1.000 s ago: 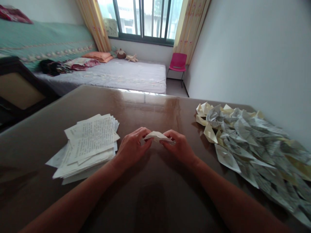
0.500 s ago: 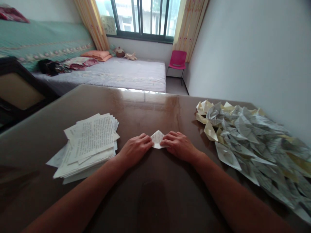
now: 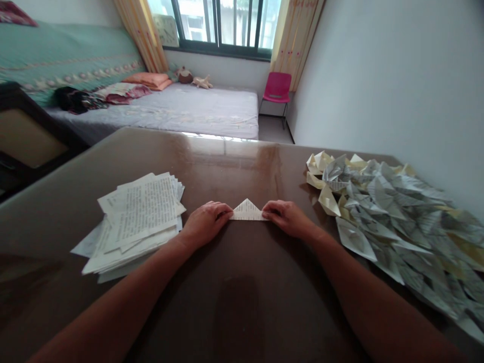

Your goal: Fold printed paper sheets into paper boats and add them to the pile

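A small printed sheet of folded paper [image 3: 247,209] lies on the brown table in front of me, its peak pointing away and a straight folded band along its near edge. My left hand [image 3: 208,220] pinches the left end of that band between thumb and fingers. At the opposite end, my right hand [image 3: 286,217] is closed on the right corner in the same kind of pinch. Both wrists hang low over the tabletop, and the middle of the paper shows between the hands.
Left of my forearm is an uneven stack of printed sheets [image 3: 141,217]. A large heap of folded paper boats [image 3: 385,212] spreads along the right side of the table [image 3: 242,302]. Beyond stand a bed [image 3: 204,108] and a pink chair [image 3: 278,88].
My hands have moved apart to the paper's two ends. The near edge, earlier uneven under the fingers, now forms a straight band. The view has tilted slightly down.
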Demonstrator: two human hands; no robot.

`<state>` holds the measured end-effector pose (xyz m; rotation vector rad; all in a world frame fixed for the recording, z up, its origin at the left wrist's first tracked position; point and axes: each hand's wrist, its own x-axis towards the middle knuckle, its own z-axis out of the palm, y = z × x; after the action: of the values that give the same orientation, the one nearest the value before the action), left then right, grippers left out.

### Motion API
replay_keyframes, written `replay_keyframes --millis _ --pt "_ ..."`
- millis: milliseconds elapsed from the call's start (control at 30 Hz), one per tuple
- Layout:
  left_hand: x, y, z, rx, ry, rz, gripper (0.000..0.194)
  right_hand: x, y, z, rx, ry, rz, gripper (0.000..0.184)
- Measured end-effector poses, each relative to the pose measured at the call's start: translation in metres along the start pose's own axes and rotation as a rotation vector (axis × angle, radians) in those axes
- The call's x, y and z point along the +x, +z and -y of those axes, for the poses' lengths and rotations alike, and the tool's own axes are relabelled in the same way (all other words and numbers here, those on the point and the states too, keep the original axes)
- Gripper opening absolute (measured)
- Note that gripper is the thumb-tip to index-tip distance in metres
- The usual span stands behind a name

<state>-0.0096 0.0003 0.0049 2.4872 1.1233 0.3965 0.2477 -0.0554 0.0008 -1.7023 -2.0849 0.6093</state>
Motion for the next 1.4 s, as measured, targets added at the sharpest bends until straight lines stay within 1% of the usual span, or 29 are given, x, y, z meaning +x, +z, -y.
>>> replay_keyframes --millis 100,233,400,700,767,833,867,933,1000,1033,1100,1167,1233,1267,1333,1400 --pt "0.001 0.002 -0.003 0.075 -0.072 -0.026 0.025 0.000 0.002 0.005 -0.064 0.059 -0.024 0.018" --pt "0.004 0.003 -0.008 0.166 -0.112 -0.031 0.025 0.000 0.004 0.009 -0.138 0.096 -0.039 0.015" --pt "0.008 0.006 -0.006 0.208 -0.134 -0.013 0.026 0.000 0.006 0.009 -0.152 0.123 -0.021 0.013" --pt "0.007 0.011 -0.008 0.286 -0.109 -0.032 0.022 -0.001 0.008 0.011 -0.171 0.116 -0.063 0.011" --pt "0.005 0.011 -0.008 0.319 -0.057 -0.076 0.022 -0.001 0.008 0.013 -0.172 0.115 -0.063 0.011" --pt "0.004 0.012 -0.008 0.354 0.051 -0.130 0.027 -0.001 0.008 0.014 -0.172 0.114 -0.065 0.010" --pt "0.002 0.012 -0.009 0.368 0.126 -0.134 0.031 -0.001 0.008 0.015 -0.174 0.115 -0.066 0.010" --pt "0.000 0.012 -0.012 0.393 0.280 -0.075 0.037 -0.002 0.008 0.015 -0.186 0.119 -0.068 0.011" --pt "-0.003 0.012 -0.016 0.423 0.377 0.017 0.037 -0.002 0.008 0.015 -0.202 0.123 -0.063 0.012" --pt "-0.004 0.012 -0.018 0.441 0.394 0.051 0.038 -0.003 0.007 0.015 -0.214 0.115 -0.066 0.012" --pt "-0.006 0.012 -0.022 0.473 0.383 0.077 0.038 -0.004 0.006 0.019 -0.263 0.060 -0.095 0.014" --pt "-0.007 0.011 -0.026 0.488 0.364 0.081 0.040 -0.007 0.005 0.027 -0.345 -0.054 -0.108 0.018" --pt "-0.008 0.011 -0.028 0.493 0.353 0.085 0.040 -0.010 0.005 0.037 -0.444 -0.163 -0.063 0.022" --pt "-0.008 0.011 -0.029 0.495 0.347 0.086 0.040 -0.012 0.004 0.042 -0.493 -0.189 -0.028 0.023" --pt "-0.008 0.011 -0.030 0.502 0.335 0.088 0.038 -0.017 0.004 0.052 -0.584 -0.199 0.042 0.026" --pt "-0.009 0.010 -0.033 0.517 0.324 0.090 0.034 -0.021 0.002 0.059 -0.660 -0.179 0.089 0.028"
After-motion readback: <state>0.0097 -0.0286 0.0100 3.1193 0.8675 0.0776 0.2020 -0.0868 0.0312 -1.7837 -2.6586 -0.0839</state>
